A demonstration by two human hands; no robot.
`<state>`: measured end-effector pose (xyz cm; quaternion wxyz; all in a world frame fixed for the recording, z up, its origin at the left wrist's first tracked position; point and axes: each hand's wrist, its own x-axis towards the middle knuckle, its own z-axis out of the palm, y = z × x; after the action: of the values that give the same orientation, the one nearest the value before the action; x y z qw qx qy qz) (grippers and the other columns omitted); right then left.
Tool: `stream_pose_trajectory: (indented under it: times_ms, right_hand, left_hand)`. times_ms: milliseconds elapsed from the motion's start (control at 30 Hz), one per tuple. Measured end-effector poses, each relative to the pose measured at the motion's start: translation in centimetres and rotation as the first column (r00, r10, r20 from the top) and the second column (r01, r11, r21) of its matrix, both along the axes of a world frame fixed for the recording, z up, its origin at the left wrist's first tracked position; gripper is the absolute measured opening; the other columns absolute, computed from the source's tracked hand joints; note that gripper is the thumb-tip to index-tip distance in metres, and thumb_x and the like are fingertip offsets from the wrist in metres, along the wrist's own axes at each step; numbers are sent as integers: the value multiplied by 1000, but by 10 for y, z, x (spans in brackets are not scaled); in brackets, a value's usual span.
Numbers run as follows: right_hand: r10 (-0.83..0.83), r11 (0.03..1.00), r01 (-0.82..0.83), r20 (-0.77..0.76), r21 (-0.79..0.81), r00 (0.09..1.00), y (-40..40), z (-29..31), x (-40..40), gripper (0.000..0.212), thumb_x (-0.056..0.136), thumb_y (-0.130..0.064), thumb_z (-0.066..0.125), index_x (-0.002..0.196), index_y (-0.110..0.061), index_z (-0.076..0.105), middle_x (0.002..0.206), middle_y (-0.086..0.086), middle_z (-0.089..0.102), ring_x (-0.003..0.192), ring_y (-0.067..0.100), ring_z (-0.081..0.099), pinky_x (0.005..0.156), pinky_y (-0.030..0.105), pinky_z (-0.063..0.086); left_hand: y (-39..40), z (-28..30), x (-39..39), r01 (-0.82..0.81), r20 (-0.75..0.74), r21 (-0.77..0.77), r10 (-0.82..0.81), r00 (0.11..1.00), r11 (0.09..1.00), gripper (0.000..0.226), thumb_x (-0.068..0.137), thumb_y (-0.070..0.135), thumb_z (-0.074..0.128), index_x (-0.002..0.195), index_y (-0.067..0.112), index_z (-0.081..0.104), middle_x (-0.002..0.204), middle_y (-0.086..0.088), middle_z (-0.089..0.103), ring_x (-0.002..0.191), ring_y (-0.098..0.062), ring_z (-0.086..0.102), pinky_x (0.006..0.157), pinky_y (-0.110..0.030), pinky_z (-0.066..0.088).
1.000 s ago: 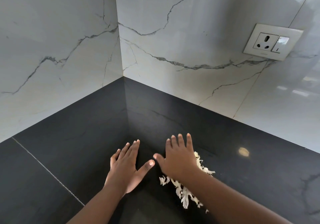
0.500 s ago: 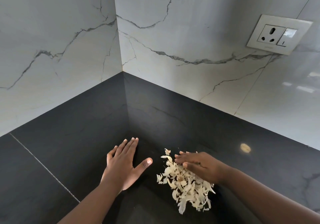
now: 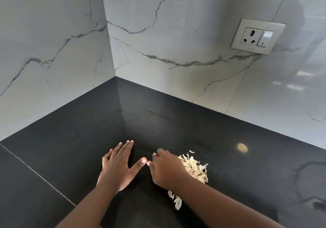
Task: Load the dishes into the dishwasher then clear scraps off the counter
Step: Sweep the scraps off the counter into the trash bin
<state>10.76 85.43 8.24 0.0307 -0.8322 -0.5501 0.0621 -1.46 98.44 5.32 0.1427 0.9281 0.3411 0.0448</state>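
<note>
The pale scraps point(image 3: 195, 168) lie heaped on the dark counter point(image 3: 70, 148), partly under the right hand point(image 3: 167, 170) and spreading to its outer side. That hand's fingers curl loosely over the heap; whether they pinch anything cannot be told. The left hand point(image 3: 118, 166) rests flat, fingers straight, just across from it, thumbs nearly touching. The right is nearer.

Black stone counter point(image 3: 74, 150) in corner, thin seam line at left. White marble-look wall point(image 3: 176, 55) with grey veins on both sides of corner. Socket plate with switch point(image 3: 256, 36) on right-hand wall.

Left hand point(image 3: 117, 166) flat on counter, fingers straight and together, thumb spread toward right.

Right hand point(image 3: 166, 169) palm down, fingers bent, over left edge of pale scraps point(image 3: 195, 168). Whether it grips any: cannot tell. Thumb tips of both hands nearly touching.

Few stray shreds beside right wrist. Round light reflection on counter, right of pile.
</note>
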Motion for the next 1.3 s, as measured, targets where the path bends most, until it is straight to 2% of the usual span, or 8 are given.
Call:
stream_pose_trajectory:
  times_ms: [167, 300, 500, 633, 833, 1033, 1167, 1300]
  right_hand:
    - [196, 970, -190, 29, -148, 980, -25, 18, 2, 31, 97, -23, 39, 102, -5, 65, 94, 4, 54, 96, 23, 50, 75, 32, 39]
    - [6, 991, 13, -145, 135, 989, -59, 34, 30, 38, 97, -47, 39, 115, -26, 65, 110, -6, 58, 105, 11, 54, 92, 33, 46]
    - [-220, 975, 202, -251, -97, 943, -132, 9, 49, 129, 51, -96, 51, 149, -42, -13, 158, -16, -11, 146, 12, -12, 119, 40, 0]
    - [-183, 980, 168, -160, -106, 970, -148, -10, 42, 141, 46, -99, 50, 143, -36, -31, 153, -12, -31, 140, 11, -31, 116, 33, -16]
    - [-115, 993, 112, -148, -29, 982, -120, -15, 43, 144, 47, -99, 47, 143, -28, -34, 153, -9, -33, 141, 10, -31, 120, 36, -9]
    - [2, 999, 4, -180, 38, 984, -106, -17, 52, 133, 63, -80, 62, 147, -24, -24, 150, -16, -26, 142, 5, -26, 118, 25, -11]
    - [-2, 994, 37, -325, 102, 946, -110, -11, 54, 139, 53, -83, 68, 148, -34, -20, 150, -25, -26, 139, -5, -25, 116, 21, -4]
    - [37, 997, -19, -265, 69, 964, -104, -8, 53, 135, 50, -87, 64, 144, -43, -23, 154, -17, -29, 140, 4, -31, 117, 30, -7]
  left_hand:
    - [1, 0, -1, 2, 22, -18, -2, 1000, 1000, 114, 57, 92, -15, 152, 31, 5, 159, 14, 7, 145, -5, -5, 117, -35, 0]
    - [1, 0, -2, 15, 26, -23, -15, 1000, 1000, 111, 59, 91, -14, 152, 32, 4, 159, 14, 7, 146, -7, -5, 117, -36, -1]
    - [-2, 3, -5, 108, -7, -3, -108, 994, 994, 117, 53, 94, -17, 152, 35, 1, 159, 15, 2, 146, -9, -10, 117, -40, -6]
    - [-8, 5, -5, 361, -115, 32, -355, 928, 932, 113, 59, 96, -5, 150, 29, -10, 157, 11, -15, 142, -9, -24, 115, -43, -16]
    - [-49, 6, 22, 452, -208, 39, -435, 876, 891, 114, 67, 95, 6, 147, 19, -22, 152, 4, -29, 139, -14, -32, 112, -45, -22]
    - [-92, 0, 50, 546, -92, -45, -548, 832, 837, 123, 59, 95, -2, 149, 13, -16, 158, 2, -18, 140, -6, -28, 116, -39, -16]
    - [-85, -3, 48, 384, 237, -306, -321, 917, 871, 121, 55, 100, 16, 150, 29, -9, 158, 14, -6, 144, -4, -14, 119, -30, -2]
    - [-82, 2, 46, 364, 328, -406, -238, 914, 838, 116, 53, 101, 22, 146, 39, -9, 155, 21, -1, 142, 4, -6, 119, -27, 7]
